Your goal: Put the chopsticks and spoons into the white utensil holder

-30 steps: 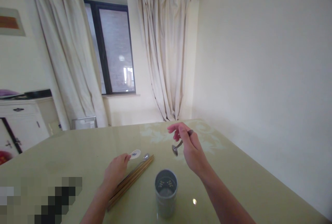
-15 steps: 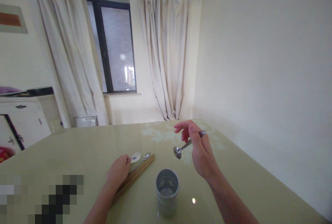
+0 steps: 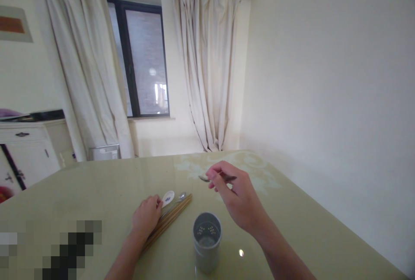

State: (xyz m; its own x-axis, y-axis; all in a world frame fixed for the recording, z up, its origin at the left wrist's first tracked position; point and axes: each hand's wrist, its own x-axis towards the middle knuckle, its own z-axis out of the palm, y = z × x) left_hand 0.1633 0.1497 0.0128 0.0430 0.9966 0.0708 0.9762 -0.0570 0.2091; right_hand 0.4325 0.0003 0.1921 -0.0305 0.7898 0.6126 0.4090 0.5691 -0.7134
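My right hand [image 3: 235,191] is raised over the table, its fingers pinched on a small metal spoon [image 3: 229,178] whose bowl points left. My left hand [image 3: 148,214] rests low at the table, fingers curled round the handle end of a white ceramic spoon [image 3: 167,198] with a blue mark. Beside that hand lie another metal spoon [image 3: 182,196] and a bundle of wooden chopsticks [image 3: 171,216], both partly hidden by it. Between my hands stands a grey cylindrical utensil holder [image 3: 207,249], upright, with small holes showing inside and no utensils in it.
The glossy pale green table [image 3: 311,232] meets a white wall [image 3: 330,98] on the right. Beyond its far edge hang beige curtains [image 3: 210,64] beside a dark-framed window [image 3: 147,59]. A white cabinet [image 3: 32,141] stands at left; a blurred patch covers the lower left.
My right hand has moved slightly left and turned the metal spoon from slanting down to nearly level. My left hand has stayed almost still at the white spoon.
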